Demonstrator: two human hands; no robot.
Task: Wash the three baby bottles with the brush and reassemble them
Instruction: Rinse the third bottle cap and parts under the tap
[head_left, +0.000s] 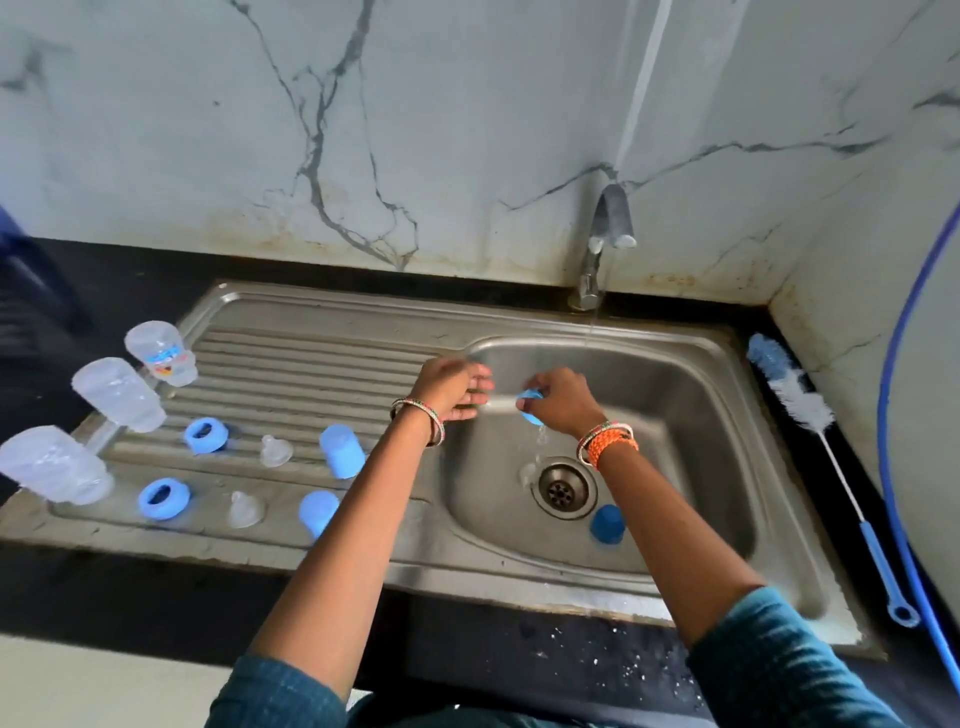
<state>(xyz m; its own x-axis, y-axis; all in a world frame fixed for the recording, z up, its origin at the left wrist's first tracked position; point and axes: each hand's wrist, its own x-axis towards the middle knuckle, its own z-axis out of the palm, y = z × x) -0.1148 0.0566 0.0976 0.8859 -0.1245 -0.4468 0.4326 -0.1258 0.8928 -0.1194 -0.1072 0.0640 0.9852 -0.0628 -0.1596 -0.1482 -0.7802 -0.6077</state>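
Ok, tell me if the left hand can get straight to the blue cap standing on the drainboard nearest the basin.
Probably yes. The left hand is open, holds nothing and hovers at the basin's left edge; the blue cap stands uncovered on the drainboard, below and to its left, with nothing between them.

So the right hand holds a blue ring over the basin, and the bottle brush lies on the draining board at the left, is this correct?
Not quite. The head view shows the bottle brush lying on the dark counter at the right of the sink, not on the draining board. The right hand does hold a blue ring over the basin.
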